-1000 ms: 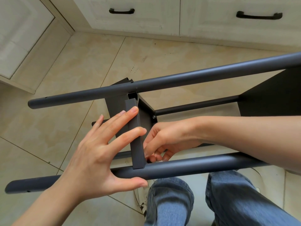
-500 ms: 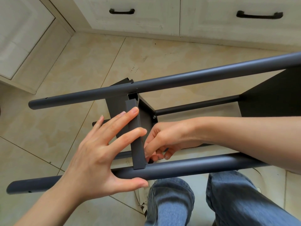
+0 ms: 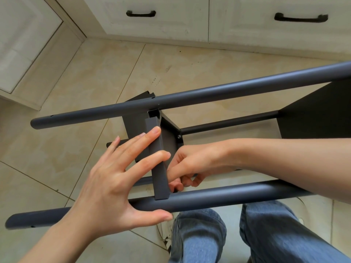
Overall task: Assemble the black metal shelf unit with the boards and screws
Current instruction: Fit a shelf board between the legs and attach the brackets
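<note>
Nearest the camera, two legs in blue jeans (image 3: 209, 238) stand at the lower right, over a tiled floor (image 3: 79, 76). Just beyond them, the near tube (image 3: 218, 197) of the black metal shelf unit runs left to right, its left end (image 3: 11, 223) free and showing a small hole.

The left hand (image 3: 114, 183) is spread wide, fingers straight. Its thumb lies along the near side of the near tube, and its fingers press flat on the left face of a black board (image 3: 158, 168) (seen edge-on) that stands between the near tube and the far tube (image 3: 190, 95). The board's near corner touches the near tube.

The right hand (image 3: 191, 164) reaches in from the right, on the right side of the board. Its fingers are curled and pinched together close to the board's near corner, just above the near tube. What they pinch is hidden; it cannot be told whether a screw is held.

Further off, a screw head (image 3: 179, 137) shows at the board's corner, where a thinner tube (image 3: 228, 122) meets it. A second black board (image 3: 319, 112) sits at the right, fixed between the tubes.

Farthest, cream cabinets (image 3: 161, 18) carry two black handles (image 3: 141, 13).
</note>
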A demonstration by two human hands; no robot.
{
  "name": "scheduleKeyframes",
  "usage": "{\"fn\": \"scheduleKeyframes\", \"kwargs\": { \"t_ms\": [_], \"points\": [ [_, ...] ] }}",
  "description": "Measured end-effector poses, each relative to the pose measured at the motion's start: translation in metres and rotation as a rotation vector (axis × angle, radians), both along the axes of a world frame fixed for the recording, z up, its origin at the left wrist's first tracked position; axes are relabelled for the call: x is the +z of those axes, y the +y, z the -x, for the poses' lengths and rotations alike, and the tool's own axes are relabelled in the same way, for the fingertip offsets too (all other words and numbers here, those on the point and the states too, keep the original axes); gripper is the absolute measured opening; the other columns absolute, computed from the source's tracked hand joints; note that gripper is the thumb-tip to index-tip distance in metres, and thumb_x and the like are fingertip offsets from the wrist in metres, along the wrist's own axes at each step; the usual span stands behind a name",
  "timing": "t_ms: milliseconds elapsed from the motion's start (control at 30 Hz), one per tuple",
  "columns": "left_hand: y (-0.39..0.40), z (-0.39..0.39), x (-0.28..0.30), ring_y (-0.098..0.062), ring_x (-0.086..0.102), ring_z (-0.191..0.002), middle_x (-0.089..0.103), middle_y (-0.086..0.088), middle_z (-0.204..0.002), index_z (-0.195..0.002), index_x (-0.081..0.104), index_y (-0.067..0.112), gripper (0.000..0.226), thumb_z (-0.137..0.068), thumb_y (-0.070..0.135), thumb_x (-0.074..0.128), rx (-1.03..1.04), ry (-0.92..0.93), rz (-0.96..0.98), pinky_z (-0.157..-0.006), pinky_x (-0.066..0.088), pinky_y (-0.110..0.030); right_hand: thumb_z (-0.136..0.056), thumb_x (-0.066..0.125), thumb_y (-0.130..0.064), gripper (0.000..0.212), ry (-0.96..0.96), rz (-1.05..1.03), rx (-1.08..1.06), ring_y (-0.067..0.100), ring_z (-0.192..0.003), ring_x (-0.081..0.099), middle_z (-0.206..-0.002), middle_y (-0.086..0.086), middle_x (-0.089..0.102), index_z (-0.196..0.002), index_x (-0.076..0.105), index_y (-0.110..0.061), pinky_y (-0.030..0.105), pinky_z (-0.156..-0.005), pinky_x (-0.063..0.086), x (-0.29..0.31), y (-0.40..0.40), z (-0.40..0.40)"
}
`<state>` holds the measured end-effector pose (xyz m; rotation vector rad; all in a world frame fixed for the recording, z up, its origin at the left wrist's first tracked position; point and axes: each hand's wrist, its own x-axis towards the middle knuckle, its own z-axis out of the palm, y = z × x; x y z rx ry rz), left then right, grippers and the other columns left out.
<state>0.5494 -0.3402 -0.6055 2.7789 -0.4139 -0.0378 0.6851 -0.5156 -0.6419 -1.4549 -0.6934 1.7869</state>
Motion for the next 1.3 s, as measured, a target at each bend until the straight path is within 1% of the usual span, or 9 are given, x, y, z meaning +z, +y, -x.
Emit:
{"fn": "scheduleKeyframes", "kwargs": {
  "t_ms": [167,367,533,633,767,933,1133,1233,1300],
  "points": [
    [0.0,0.0,0.0,-0.02,0.042,-0.143,0.027,0.005,-0.165,-0.139,0.049,0.032,0.085,-0.073,0.084,0.058,0.001,-0.014,-0.004,-0.117,0.03,-0.054,-0.091,0.061,-0.018,0.014,0.047,-0.013,-0.018,0.011,-0.069,0.048,-0.075,0.0,0.06,-0.079,0.067,-0.016,0.034,-0.079,0.04,0.0,-0.001,-0.001],
    [0.0,-0.001,0.0,-0.022,0.043,-0.141,0.028,0.003,-0.164,-0.139,0.049,0.03,0.085,-0.073,0.084,0.058,-0.012,-0.021,-0.018,-0.117,0.03,-0.053,-0.092,0.06,-0.031,0.021,0.021,0.045,0.007,0.011,-0.066,0.045,-0.07,-0.002,0.056,-0.078,0.069,-0.018,0.029,-0.072,0.039,-0.002,0.0,0.0],
    [0.001,-0.003,0.0,-0.022,0.044,-0.139,0.027,0.002,-0.165,-0.139,0.049,0.029,0.085,-0.073,0.082,0.059,-0.015,-0.013,-0.032,-0.119,0.028,-0.049,-0.091,0.064,-0.022,0.016,0.058,-0.013,-0.025,0.007,-0.066,0.051,-0.07,-0.007,0.065,-0.077,0.071,-0.022,0.027,-0.073,0.045,-0.004,-0.001,-0.007],
    [0.0,-0.004,0.0,-0.019,0.04,-0.143,0.026,0.002,-0.165,-0.139,0.049,0.028,0.084,-0.075,0.081,0.059,-0.017,-0.007,-0.013,-0.12,0.026,-0.046,-0.091,0.066,-0.026,0.016,0.023,0.013,-0.013,0.008,-0.066,0.051,-0.068,-0.006,0.062,-0.077,0.073,-0.022,0.028,-0.074,0.045,-0.007,0.002,-0.006],
    [-0.002,-0.002,0.001,-0.014,0.035,-0.147,0.026,0.001,-0.165,-0.139,0.049,0.026,0.084,-0.075,0.08,0.06,-0.005,0.003,0.03,-0.112,0.039,-0.053,-0.092,0.064,-0.032,0.02,0.045,0.03,-0.039,0.009,-0.066,0.05,-0.074,-0.003,0.064,-0.082,0.076,-0.021,0.026,-0.072,0.044,-0.009,0.002,-0.007],
    [-0.003,-0.002,0.003,-0.014,0.039,-0.145,0.026,0.001,-0.165,-0.137,0.05,0.026,0.082,-0.074,0.077,0.063,0.002,0.006,0.047,-0.103,0.047,-0.055,-0.092,0.064,-0.018,0.02,0.101,-0.018,-0.047,0.01,-0.067,0.052,-0.073,-0.002,0.066,-0.073,0.072,-0.019,0.027,-0.072,0.047,-0.008,0.001,-0.006],
    [-0.003,0.0,0.001,-0.016,0.04,-0.145,0.026,0.0,-0.165,-0.139,0.048,0.026,0.083,-0.077,0.079,0.061,-0.009,-0.002,0.043,-0.103,0.048,-0.049,-0.094,0.062,-0.029,0.019,0.072,0.042,-0.007,0.01,-0.064,0.05,-0.068,-0.002,0.058,-0.083,0.071,-0.015,0.024,-0.069,0.044,-0.005,0.0,-0.001],
    [-0.003,0.002,0.0,-0.015,0.04,-0.144,0.025,0.001,-0.166,-0.139,0.048,0.026,0.083,-0.076,0.078,0.062,-0.011,-0.002,0.053,-0.102,0.048,-0.046,-0.092,0.064,-0.019,0.009,0.135,0.008,-0.032,0.01,-0.065,0.049,-0.071,-0.001,0.059,-0.088,0.069,-0.013,0.024,-0.069,0.044,-0.006,-0.003,-0.001],
    [-0.004,0.003,0.0,-0.014,0.04,-0.144,0.025,0.001,-0.166,-0.139,0.048,0.027,0.082,-0.077,0.079,0.062,-0.01,-0.001,0.059,-0.103,0.047,-0.044,-0.091,0.064,-0.012,0.005,0.152,-0.015,-0.05,0.011,-0.063,0.05,-0.066,-0.002,0.06,-0.089,0.067,-0.009,0.026,-0.07,0.045,-0.006,-0.003,0.0]
  ]
}}
